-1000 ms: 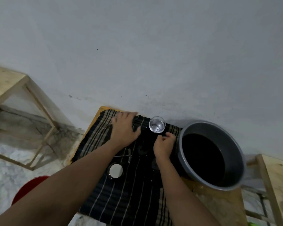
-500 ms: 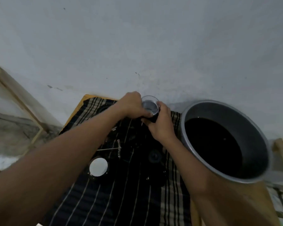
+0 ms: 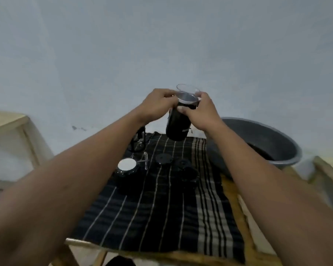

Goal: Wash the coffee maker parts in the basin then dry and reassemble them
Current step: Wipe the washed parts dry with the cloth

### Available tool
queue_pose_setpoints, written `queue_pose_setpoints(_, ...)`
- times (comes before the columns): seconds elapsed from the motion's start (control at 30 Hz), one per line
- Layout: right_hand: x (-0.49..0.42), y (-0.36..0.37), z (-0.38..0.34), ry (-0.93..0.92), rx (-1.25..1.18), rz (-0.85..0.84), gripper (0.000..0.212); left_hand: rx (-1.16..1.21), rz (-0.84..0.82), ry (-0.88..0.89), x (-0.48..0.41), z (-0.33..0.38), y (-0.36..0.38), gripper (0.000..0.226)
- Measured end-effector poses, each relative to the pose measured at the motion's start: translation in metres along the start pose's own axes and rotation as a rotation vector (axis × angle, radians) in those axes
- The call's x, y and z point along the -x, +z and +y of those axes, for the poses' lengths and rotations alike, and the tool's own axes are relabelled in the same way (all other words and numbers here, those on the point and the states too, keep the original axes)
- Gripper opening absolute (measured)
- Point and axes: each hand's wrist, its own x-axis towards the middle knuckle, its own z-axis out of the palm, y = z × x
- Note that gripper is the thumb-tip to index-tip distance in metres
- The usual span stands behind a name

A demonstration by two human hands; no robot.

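Both hands hold a dark coffee-maker carafe (image 3: 178, 123) with a clear glass rim, raised above the far end of a black striped cloth (image 3: 161, 217). My left hand (image 3: 158, 104) grips the rim from the left; my right hand (image 3: 202, 112) wraps the upper body from the right. On the cloth lie a black lid with a white disc (image 3: 126, 167), a metal plunger rod (image 3: 145, 160), a round black filter disc (image 3: 164, 158), another black part (image 3: 187, 172) and a dark wire frame (image 3: 138, 141).
A grey basin (image 3: 280, 150) with dark water stands to the right of the cloth on the wooden table (image 3: 232, 191). A wooden frame (image 3: 12, 127) stands at the left, another wooden piece (image 3: 326, 173) at the right. A pale wall rises behind.
The carafe has been lifted off the cloth into the air by both hands. My left hand moved from the cloth to its rim. The camera has tilted up.
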Motion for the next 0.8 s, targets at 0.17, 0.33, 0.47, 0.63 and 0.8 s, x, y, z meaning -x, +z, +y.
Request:
queue_pose_setpoints(0.17,0.061,-0.065,-0.063,-0.067,0.006,0.052,0.060,0.021,-0.081,0.216,0.065,0.035,0.009,0.102)
queue_pose_setpoints(0.33,0.108,-0.088,-0.091,-0.074,-0.071,0.057,0.063,0.075,0.115,0.242,0.085,0.057,0.035,0.123)
queue_pose_setpoints(0.47,0.133,-0.096,-0.077,-0.051,-0.197,0.058,0.052,0.135,0.247,0.208,0.093,0.056,0.053,0.097)
queue_pose_setpoints(0.63,0.174,-0.109,0.037,0.244,0.306,0.077,0.032,0.004,0.249,0.234,0.100,0.046,0.061,0.093)
queue_pose_setpoints(0.8,0.212,-0.097,0.157,0.643,0.758,-0.187,0.093,0.068,0.278,0.235,0.097,0.037,0.062,0.092)
